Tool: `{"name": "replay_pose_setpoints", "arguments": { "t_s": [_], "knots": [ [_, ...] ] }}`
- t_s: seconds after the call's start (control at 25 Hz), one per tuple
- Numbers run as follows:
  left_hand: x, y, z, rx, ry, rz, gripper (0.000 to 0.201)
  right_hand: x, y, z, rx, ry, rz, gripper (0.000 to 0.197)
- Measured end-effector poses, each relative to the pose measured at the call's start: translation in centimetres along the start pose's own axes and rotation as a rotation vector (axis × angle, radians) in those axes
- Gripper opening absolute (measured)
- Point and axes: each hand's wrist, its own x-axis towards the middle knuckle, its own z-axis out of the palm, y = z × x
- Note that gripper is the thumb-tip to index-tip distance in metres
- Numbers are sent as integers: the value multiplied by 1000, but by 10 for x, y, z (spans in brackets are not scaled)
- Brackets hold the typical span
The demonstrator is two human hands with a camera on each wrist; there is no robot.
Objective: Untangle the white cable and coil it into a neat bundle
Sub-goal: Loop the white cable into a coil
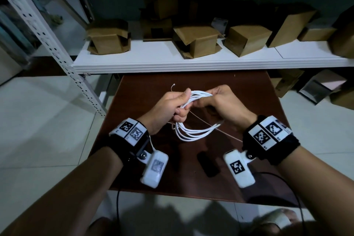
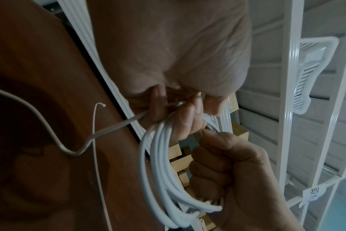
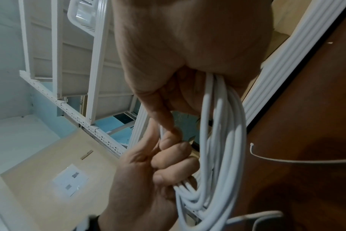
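The white cable [image 1: 191, 133] is wound into several loops and hangs between my two hands above the dark brown table [image 1: 252, 94]. My left hand [image 1: 179, 110] grips one side of the coil, fingers curled round the strands. My right hand [image 1: 207, 101] grips the other side in a fist. In the left wrist view the coil [image 2: 158, 164] runs from my left fingers [image 2: 188, 118] down into the right fist [image 2: 237, 171], and a grey cable tail [image 2: 39, 118] trails over the table. The right wrist view shows the loops [image 3: 221, 140] leaving my right palm [image 3: 188, 46].
A thin white zip tie [image 1: 173, 86] lies on the table beyond my hands. A black object [image 1: 207, 165] lies near the front edge. Behind the table, a white shelf [image 1: 172, 63] carries several cardboard boxes [image 1: 197, 40]. A perforated metal upright [image 1: 63, 59] stands at left.
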Motion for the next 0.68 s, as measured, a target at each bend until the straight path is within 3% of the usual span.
{"name": "replay_pose_setpoints", "arguments": {
  "t_s": [0.16,0.32,0.44,0.56,0.68],
  "knots": [
    [4,-1,-2,-71,25,-58,46,0,0,-1,28,31,-19,10],
    [1,-6,-4,-85,-52,-63,41,0,-3,-15,-12,84,-38,6],
    [-3,-9,-4,-104,-57,-93,46,-3,-5,-19,12,-22,42,7],
    [-3,-5,-12,-102,30,-54,42,-6,-11,-26,125,-191,139,30],
    [-4,-1,-13,-113,103,-29,37,-4,-12,-32,152,-229,172,40]
  ]
}}
